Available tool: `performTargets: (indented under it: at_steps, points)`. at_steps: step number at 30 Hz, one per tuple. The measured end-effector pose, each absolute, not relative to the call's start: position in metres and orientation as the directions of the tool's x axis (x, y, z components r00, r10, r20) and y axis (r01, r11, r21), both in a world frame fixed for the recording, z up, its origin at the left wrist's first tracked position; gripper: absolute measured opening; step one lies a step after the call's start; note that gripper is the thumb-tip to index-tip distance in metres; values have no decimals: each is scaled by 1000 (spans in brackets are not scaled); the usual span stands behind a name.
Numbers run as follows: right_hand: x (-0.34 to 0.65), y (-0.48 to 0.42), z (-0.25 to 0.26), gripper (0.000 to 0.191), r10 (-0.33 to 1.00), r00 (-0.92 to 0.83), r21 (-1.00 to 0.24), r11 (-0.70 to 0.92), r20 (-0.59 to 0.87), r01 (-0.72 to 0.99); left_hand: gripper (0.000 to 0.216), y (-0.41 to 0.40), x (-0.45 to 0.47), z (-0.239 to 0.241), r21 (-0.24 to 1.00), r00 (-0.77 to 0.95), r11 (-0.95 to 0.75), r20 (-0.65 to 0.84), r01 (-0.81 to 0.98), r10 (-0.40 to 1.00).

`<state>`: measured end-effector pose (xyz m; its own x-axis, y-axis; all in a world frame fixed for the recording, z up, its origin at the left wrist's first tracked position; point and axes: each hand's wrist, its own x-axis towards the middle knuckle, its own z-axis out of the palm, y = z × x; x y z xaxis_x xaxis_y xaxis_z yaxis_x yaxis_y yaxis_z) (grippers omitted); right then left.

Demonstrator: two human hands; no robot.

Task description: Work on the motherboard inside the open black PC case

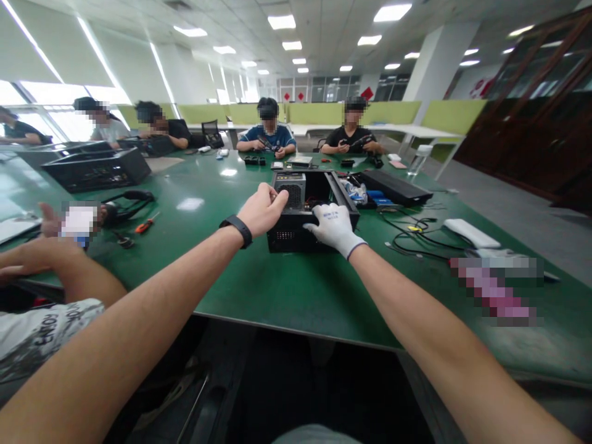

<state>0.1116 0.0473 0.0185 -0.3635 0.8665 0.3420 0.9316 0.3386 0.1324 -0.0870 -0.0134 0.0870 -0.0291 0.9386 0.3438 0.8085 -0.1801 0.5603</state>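
A black computer case [296, 242] lies on the green table with its upper side uncovered. Inside it, at the left, sits a grey power supply [291, 192] with a round fan grille. My left hand [263, 209], bare and with a black watch on the wrist, is closed at the case's left side, beside the power supply; its fingertips are partly hidden, so what they hold cannot be made out. Wearing a white glove, my right hand [333, 227] grips the near rim of the case, thumb outside and fingers over the edge. The dark interior shows little detail.
Black cables [416, 231] and a long black panel [393, 187] lie to the right. An orange screwdriver [147, 223] is on the left, near a neighbour's hand holding a phone [79, 222]. Another black case [97, 166] stands farther left. Several people work across the table [296, 290].
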Motion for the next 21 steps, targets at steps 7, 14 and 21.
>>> performTargets:
  at_steps: [7,14,21]
  points:
    - [137,-69,14,41,834,-403,128,384,377,915,29,-21,-57,89,351,194,-255,200,901,960]
    - [160,-177,9,34,797,-446,52,467,408,883,34,-31,-26,51,-72,409,-431,-209,899,888]
    - [168,-214,7,33,806,-450,-11,492,385,871,39,-53,-1,48,-236,314,-438,-421,868,851]
